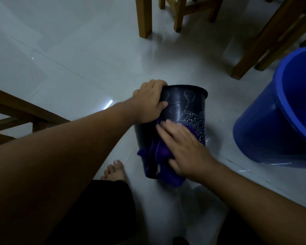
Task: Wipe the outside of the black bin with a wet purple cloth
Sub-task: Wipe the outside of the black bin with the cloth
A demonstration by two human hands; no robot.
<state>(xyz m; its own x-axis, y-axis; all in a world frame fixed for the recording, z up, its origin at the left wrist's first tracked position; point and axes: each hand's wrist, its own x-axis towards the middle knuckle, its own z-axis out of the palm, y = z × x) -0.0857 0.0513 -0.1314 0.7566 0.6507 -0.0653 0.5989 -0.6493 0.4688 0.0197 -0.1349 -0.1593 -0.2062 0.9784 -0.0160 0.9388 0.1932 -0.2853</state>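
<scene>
Purple cloth [159, 156] lies pressed flat against the near wall of the black bin [187, 106], under the open palm of the right hand [185, 147]; its fingers are spread and grip nothing. The left hand [149, 103] is closed over the rim on its own side, thumb on the outer wall, steadying the bin, which stands tilted on the tiled floor [69, 50].

Probable faults:
- Slip of the bin: the floor beyond the right hand appears wet and glossy; a hard downward stroke could skid the base.
- Loss of cloth: it is held by pressure only and may drop.
- Collision: the blue bucket [272, 124] stands near, outboard of the right hand.
</scene>
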